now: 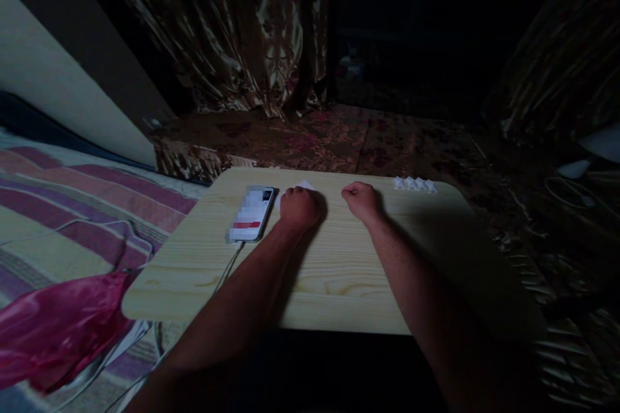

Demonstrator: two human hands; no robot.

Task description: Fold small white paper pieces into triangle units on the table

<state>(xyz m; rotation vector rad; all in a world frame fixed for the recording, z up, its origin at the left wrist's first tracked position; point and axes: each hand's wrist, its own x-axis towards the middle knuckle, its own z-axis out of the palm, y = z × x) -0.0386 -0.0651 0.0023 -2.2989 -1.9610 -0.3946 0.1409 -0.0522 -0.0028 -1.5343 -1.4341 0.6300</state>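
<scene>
My left hand (299,208) is closed over a piece of white paper (305,185) on the wooden table (334,271). Paper edges show beyond the fingers, and the rest is hidden under them. A little to the right, my right hand (362,201) is closed just above the tabletop, thumb and fingers pressed together. Whatever it may hold is too small or hidden to make out. Just left of my left hand lies a phone (252,214) with its screen lit and blurred out. Several small white folded pieces (414,184) stand in a row at the far right of the table.
A white cable (227,268) runs from the phone over the table's near edge. To the left is a bed with a striped cover (29,206) and a pink shiny cloth (68,322). Patterned curtains (271,32) hang behind a cloth-covered ledge (300,139). The room is dim.
</scene>
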